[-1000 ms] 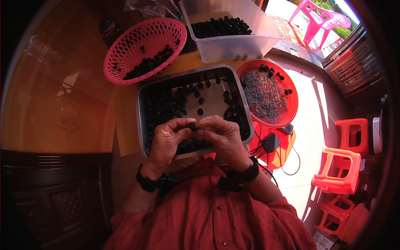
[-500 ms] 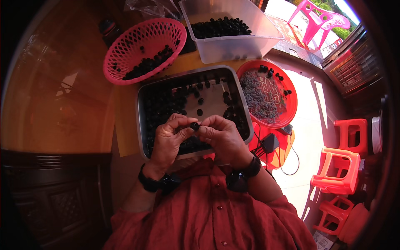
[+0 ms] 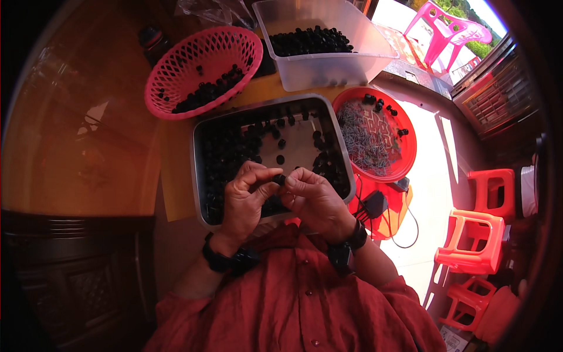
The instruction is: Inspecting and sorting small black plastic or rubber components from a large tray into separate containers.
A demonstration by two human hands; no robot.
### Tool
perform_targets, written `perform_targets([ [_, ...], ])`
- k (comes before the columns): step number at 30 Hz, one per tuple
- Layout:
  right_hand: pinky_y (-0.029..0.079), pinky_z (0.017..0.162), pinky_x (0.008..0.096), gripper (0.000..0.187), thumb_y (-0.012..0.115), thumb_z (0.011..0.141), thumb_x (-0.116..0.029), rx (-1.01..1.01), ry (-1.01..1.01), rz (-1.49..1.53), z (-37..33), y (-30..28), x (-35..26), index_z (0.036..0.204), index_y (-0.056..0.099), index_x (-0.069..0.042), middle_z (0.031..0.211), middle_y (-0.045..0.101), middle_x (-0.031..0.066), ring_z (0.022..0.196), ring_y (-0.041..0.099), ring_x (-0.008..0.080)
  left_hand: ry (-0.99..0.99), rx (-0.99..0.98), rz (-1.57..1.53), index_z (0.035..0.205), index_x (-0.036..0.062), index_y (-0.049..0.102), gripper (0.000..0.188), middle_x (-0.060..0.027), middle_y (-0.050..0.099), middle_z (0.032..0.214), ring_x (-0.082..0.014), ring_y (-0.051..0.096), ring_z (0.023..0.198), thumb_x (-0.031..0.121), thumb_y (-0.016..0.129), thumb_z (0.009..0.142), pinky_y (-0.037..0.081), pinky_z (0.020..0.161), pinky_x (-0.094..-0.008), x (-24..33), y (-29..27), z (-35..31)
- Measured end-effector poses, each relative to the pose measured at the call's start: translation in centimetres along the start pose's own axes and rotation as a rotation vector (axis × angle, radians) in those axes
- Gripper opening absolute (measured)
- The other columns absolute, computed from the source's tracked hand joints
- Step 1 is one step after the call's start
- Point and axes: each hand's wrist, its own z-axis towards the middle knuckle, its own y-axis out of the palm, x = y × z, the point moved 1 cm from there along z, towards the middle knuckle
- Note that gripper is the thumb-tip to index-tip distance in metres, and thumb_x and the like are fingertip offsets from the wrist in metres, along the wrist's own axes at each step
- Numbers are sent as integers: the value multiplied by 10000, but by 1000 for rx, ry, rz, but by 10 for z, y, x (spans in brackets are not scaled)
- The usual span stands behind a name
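A small round black plastic part (image 3: 280,179) is pinched between the thumb and forefinger of my left hand (image 3: 241,196). Close against its right side, my right hand (image 3: 316,200) has its thumb and forefinger pressed together; whatever they hold is too small to make out. Both hands are above the near part of a metal tray (image 3: 197,176), where many similar black parts (image 3: 226,146) lie, heaped most thickly on the left. To the right, a round red tray (image 3: 404,161) holds a spread of thin metal pins or screws (image 3: 366,141) plus several black pieces along its far edge.
Beyond the metal tray stand a pink lattice basket (image 3: 170,64) and a translucent plastic bin (image 3: 328,70), both containing black parts. A black adapter with cables (image 3: 375,204) sits below the red tray. Red stools (image 3: 472,242) stand at right; a wooden cabinet (image 3: 82,276) is on the left.
My right hand has rolled slightly, its fingers turning more downward beside the black part. My left hand still grips the part, with its other fingers lifted a little.
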Motion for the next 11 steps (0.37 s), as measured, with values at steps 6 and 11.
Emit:
perform_targets([
  [6,482,726,233,55,601,878,-67,-24,10,82,0,-2,3,874,560,-30,835,597,42,769,583,125,66,43,136,983,53,687,221,3,515,910,-90,515,859,-36,632,788,424,769,-210,5,3,-2],
  [11,486,766,250,44,579,891,-64,-61,25,146,1,-5,7,903,560,-26,873,594,57,800,581,139,49,76,59,991,60,689,225,-2,525,928,-117,524,851,-17,643,785,430,768,-228,-3,4,-4],
])
